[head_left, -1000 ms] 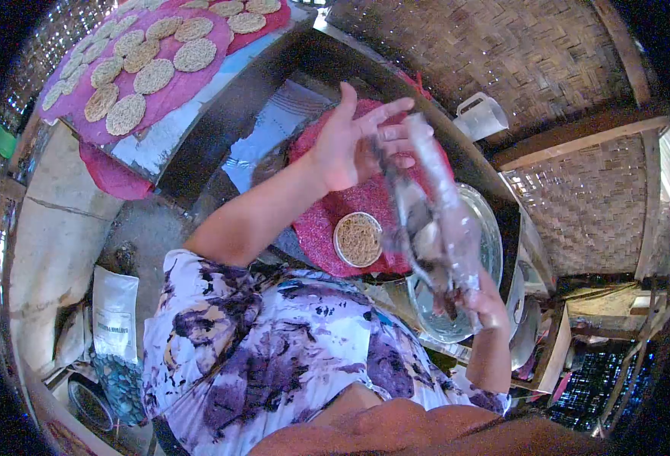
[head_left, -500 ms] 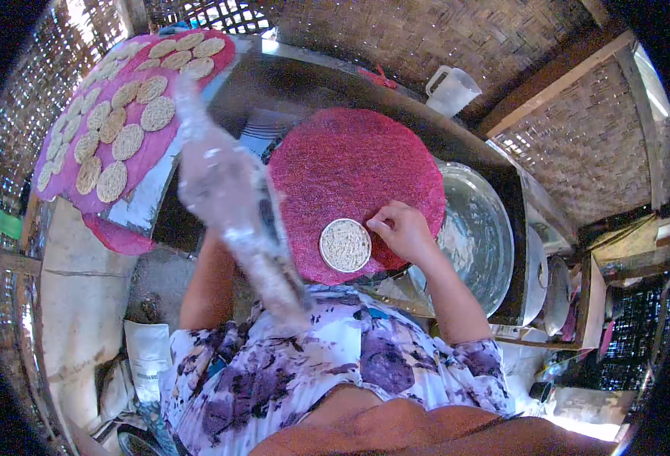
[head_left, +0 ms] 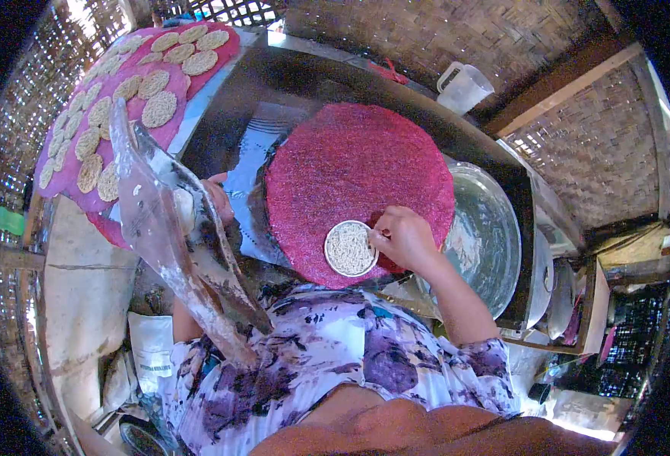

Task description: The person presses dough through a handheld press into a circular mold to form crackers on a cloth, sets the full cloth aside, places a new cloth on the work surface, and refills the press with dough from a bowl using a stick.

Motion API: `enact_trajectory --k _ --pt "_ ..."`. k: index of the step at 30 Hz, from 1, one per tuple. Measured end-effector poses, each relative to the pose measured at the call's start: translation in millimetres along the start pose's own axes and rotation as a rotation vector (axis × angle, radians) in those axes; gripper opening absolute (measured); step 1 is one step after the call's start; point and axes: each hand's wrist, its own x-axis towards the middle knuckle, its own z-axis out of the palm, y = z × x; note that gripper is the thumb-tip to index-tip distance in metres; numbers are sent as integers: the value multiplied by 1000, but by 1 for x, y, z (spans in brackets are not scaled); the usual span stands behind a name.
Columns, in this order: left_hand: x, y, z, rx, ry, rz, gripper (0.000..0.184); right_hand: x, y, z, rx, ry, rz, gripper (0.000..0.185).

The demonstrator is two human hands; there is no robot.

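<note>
A long, flour-dusted wooden hand press (head_left: 156, 216) with two hinged-looking arms is tilted up close to the camera on the left. My left hand (head_left: 219, 199) shows only in part behind it, fingers closed against the press. On a round, pink cloth-covered surface (head_left: 357, 167) lies a pale ring mould (head_left: 327, 262) filled with thin cream-coloured noodle strands (head_left: 351, 248). My right hand (head_left: 405, 239) pinches the ring's right edge between thumb and fingers.
Several round noodle cakes (head_left: 158, 109) lie on a pink cloth (head_left: 143, 144) at the upper left. A large basin (head_left: 494, 220) with whitish contents stands to the right. Behind it is a clear plastic pitcher (head_left: 465, 89) on a ledge. Woven walls enclose the space.
The wooden press has swung left and tilted, and its blur is gone. Fingers of my left hand now show behind it. My right hand has moved onto the ring's edge.
</note>
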Motion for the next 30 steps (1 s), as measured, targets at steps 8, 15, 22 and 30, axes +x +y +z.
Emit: enact_trajectory --k 8,15,22,30 --pt "11 5 2 21 27 55 49 52 -20 -21 27 83 -51 13" --pt "27 9 7 35 40 115 49 92 -15 11 72 -31 -85 17" --pt "36 14 9 43 55 151 49 89 -10 14 59 -93 -74 19" --pt "79 81 24 -17 -5 320 49 60 -40 -24 764 -50 -277 60"
